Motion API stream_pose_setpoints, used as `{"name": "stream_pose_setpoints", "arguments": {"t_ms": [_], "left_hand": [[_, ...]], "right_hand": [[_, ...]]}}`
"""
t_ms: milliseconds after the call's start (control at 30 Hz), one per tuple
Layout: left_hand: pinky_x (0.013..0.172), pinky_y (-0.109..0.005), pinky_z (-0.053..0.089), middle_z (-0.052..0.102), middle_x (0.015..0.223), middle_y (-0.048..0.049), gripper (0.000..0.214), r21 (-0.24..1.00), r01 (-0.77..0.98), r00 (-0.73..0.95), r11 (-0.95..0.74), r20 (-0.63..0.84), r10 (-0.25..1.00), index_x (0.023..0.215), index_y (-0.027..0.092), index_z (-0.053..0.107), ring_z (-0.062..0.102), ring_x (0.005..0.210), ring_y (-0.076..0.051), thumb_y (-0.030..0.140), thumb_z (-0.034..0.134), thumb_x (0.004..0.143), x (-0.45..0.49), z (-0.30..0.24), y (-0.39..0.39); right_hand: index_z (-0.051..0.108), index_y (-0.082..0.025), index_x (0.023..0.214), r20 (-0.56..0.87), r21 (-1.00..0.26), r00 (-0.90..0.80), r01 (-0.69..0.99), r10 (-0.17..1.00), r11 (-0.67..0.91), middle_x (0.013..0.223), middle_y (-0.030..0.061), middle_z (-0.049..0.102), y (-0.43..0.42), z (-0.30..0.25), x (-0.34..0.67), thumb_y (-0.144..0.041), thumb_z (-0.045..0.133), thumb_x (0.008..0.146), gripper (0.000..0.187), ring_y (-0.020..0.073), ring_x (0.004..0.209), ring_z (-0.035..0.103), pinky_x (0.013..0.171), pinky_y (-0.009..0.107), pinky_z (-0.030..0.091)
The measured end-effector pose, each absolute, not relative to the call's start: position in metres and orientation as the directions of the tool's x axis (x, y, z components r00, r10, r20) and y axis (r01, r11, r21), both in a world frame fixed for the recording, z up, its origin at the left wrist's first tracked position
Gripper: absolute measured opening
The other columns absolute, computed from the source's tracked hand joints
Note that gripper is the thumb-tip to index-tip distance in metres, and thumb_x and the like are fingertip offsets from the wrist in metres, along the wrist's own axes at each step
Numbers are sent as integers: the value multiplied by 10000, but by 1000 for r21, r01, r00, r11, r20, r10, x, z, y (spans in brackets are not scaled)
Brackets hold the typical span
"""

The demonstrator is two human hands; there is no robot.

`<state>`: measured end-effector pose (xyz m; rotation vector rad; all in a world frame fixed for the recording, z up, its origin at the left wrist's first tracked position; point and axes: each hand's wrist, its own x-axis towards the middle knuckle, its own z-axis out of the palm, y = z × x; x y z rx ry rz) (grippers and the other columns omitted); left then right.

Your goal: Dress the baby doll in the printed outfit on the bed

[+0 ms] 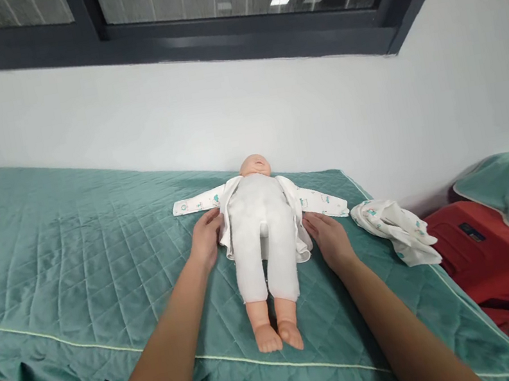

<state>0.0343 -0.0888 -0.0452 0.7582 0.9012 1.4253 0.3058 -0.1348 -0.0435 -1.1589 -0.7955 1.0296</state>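
Note:
A baby doll [262,215] with a white cloth body lies on its back, head toward the wall and bare feet toward me. Beneath it a white baby shirt [300,244] with a small green print is spread open, its sleeves stretched out to both sides. My left hand [207,240] is closed at the shirt's left edge, just below the sleeve. On the other side, my right hand [330,239] has its fingers closed at the right edge of the shirt. Both hands rest low, close beside the doll's torso; the fingertips are partly hidden by the cloth.
A green quilted cover [114,259] lies over the bed. Crumpled printed baby clothing [395,229] sits near the right edge. Beyond that edge stands a red plastic chair [471,258] with green fabric over it. A white wall [173,113] and window run behind.

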Motion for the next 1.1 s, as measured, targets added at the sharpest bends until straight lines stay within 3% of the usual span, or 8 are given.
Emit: {"name": "stream_pose_setpoints", "arguments": {"t_ms": [200, 333, 500, 700, 1100], "left_hand": [[731, -321, 576, 755, 881, -129, 368, 777, -515, 287, 363, -243, 927, 1005, 77, 702, 703, 742, -203, 409, 663, 852, 40, -30, -72], [762, -312, 590, 758, 965, -140, 422, 752, -490, 404, 441, -252, 879, 1119, 86, 676, 724, 790, -210, 422, 652, 864, 42, -28, -64], [841, -321, 581, 743, 1065, -140, 462, 720, -520, 441, 459, -234, 866, 1204, 106, 643, 722, 902, -228, 435, 626, 879, 45, -20, -64], [896, -373, 554, 747, 1028, -145, 488, 670, -532, 482, 518, -264, 836, 1206, 96, 642, 707, 957, -269, 467, 587, 894, 51, -20, -58], [906, -441, 541, 748, 928, -118, 359, 699, -578, 424, 422, -186, 887, 1102, 125, 685, 700, 967, -303, 395, 625, 873, 65, -22, -32]], "right_hand": [[694, -167, 964, -197, -892, 117, -432, 973, -129, 940, 62, 755, -102, -22, 299, -203, 531, 893, 181, 199, 917, 711, 870, 341, 599], [676, -175, 1032, -236, -824, -15, -526, 972, -208, 973, 36, 760, -107, -14, 298, -193, 483, 926, 221, 176, 913, 722, 839, 301, 607], [672, -187, 1027, -289, -791, -75, -543, 954, -282, 898, 34, 768, -117, -11, 299, -196, 546, 902, 178, 203, 838, 740, 768, 313, 623], [669, -173, 1075, -271, -844, -138, -441, 953, -304, 970, 61, 765, -100, -10, 294, -308, 547, 909, 246, 241, 963, 721, 860, 373, 594], [694, -207, 1064, -104, -933, -39, -342, 994, -111, 895, 58, 765, -68, -25, 286, -526, 581, 830, 412, 293, 1034, 689, 928, 443, 556]]}}
